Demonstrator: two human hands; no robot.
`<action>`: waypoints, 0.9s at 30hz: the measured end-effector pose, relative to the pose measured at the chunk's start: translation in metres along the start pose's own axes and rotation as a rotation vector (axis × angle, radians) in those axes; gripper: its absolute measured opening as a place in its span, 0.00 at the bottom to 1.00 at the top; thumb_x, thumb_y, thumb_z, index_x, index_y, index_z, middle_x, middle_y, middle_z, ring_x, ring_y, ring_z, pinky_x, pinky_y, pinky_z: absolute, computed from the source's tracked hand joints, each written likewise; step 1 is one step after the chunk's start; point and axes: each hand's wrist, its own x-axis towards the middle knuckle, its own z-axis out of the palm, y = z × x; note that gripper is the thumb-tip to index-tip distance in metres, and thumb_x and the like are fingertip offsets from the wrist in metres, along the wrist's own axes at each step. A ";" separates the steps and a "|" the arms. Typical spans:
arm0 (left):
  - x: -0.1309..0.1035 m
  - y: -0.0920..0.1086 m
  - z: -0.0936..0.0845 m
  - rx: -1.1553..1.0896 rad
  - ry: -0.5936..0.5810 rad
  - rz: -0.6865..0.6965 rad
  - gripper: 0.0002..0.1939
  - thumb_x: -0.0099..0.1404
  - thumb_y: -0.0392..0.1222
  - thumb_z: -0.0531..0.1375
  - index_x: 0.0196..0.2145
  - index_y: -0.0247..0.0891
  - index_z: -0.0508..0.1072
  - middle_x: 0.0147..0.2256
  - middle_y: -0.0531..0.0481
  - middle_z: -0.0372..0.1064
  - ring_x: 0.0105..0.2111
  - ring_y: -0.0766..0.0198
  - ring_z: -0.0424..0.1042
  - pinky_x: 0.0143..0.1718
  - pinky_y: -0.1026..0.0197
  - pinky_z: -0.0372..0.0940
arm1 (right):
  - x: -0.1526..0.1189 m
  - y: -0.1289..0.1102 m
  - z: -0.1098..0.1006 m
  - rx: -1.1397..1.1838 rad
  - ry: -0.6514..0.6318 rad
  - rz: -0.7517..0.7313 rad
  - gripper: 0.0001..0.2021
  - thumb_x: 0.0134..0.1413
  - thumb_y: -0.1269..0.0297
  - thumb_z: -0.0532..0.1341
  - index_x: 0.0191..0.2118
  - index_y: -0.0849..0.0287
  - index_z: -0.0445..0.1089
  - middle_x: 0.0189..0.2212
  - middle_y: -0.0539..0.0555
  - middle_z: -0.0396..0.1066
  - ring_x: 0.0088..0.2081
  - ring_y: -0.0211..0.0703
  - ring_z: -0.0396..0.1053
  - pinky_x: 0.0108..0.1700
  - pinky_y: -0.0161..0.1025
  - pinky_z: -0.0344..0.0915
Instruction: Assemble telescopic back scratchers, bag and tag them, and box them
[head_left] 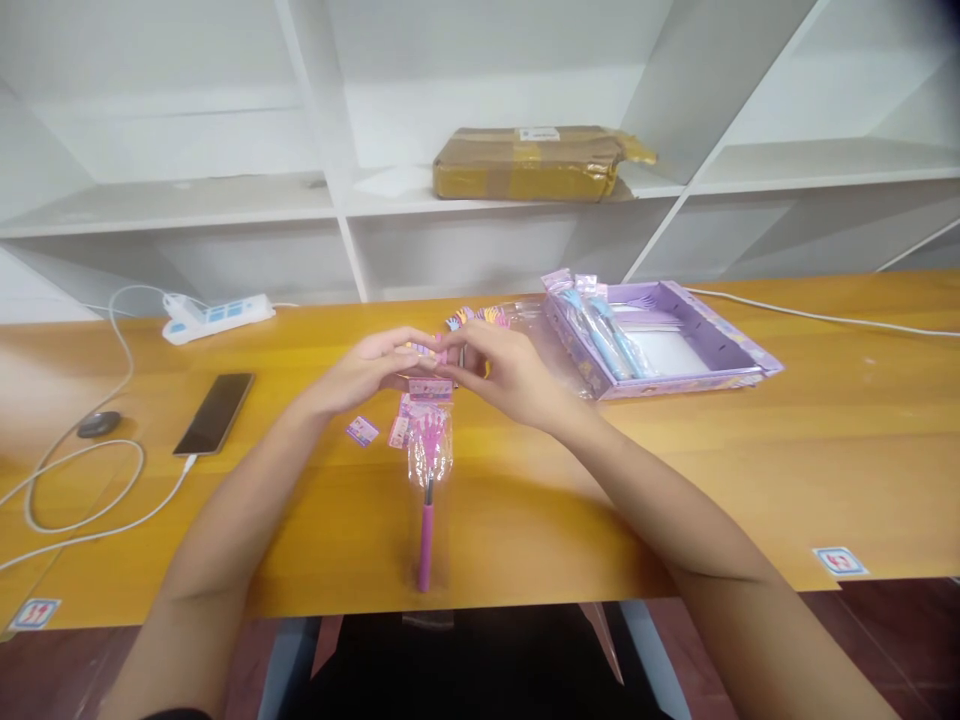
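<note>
Both hands are raised over the desk (540, 540), fingers bent and fingertips nearly meeting. The left hand (369, 372) and the right hand (511, 372) close their fingertips on a small pink and multicoloured piece (441, 352) between them; its exact shape is partly hidden by the fingers.

Just beyond the right hand's fingers lies a cluster of colourful hand-shaped heads (480, 318). Directly below the hands, on the near side, a pink stick (426, 545) with a hand-shaped head lies lengthwise in a clear sleeve, its handle toward the person. Small printed cards (400, 430) lie around the top of that sleeve, and a separate card (362, 431) sits to their left.

To the right of the hands and farther back is a purple tray (701, 375), with blue sticks (611, 335) in clear sleeves lying across its left part. Left of the hands are a dark phone (214, 413) joined to a white cable (161, 512), a black mouse (98, 425) and, farther back, a white power strip (219, 319). A taped box (529, 165) rests on the shelf (382, 197) beyond the hands.
</note>
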 end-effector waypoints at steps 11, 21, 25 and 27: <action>0.001 -0.008 -0.001 0.242 -0.083 -0.038 0.20 0.73 0.46 0.71 0.59 0.40 0.78 0.49 0.41 0.85 0.47 0.53 0.87 0.48 0.54 0.82 | 0.002 -0.003 -0.004 0.006 0.090 -0.022 0.05 0.77 0.68 0.62 0.42 0.55 0.70 0.37 0.51 0.70 0.33 0.40 0.66 0.37 0.39 0.62; -0.001 -0.001 -0.004 0.272 -0.068 0.028 0.12 0.76 0.49 0.68 0.48 0.37 0.80 0.41 0.42 0.86 0.40 0.57 0.87 0.44 0.56 0.82 | -0.002 0.001 -0.002 -0.073 -0.035 -0.060 0.04 0.73 0.70 0.63 0.42 0.56 0.72 0.36 0.50 0.69 0.33 0.39 0.64 0.35 0.38 0.58; -0.004 0.003 -0.003 0.262 -0.095 0.088 0.12 0.76 0.47 0.68 0.50 0.38 0.80 0.42 0.43 0.85 0.40 0.59 0.86 0.45 0.57 0.80 | -0.003 0.001 -0.005 -0.128 -0.040 -0.072 0.04 0.74 0.68 0.62 0.44 0.55 0.74 0.38 0.51 0.71 0.33 0.39 0.64 0.35 0.38 0.59; -0.005 0.002 -0.003 0.245 -0.109 0.080 0.12 0.74 0.48 0.69 0.49 0.38 0.80 0.42 0.43 0.85 0.41 0.58 0.85 0.45 0.57 0.80 | -0.003 0.002 -0.005 -0.186 -0.051 -0.094 0.05 0.75 0.68 0.61 0.44 0.54 0.74 0.39 0.52 0.72 0.35 0.40 0.66 0.35 0.39 0.59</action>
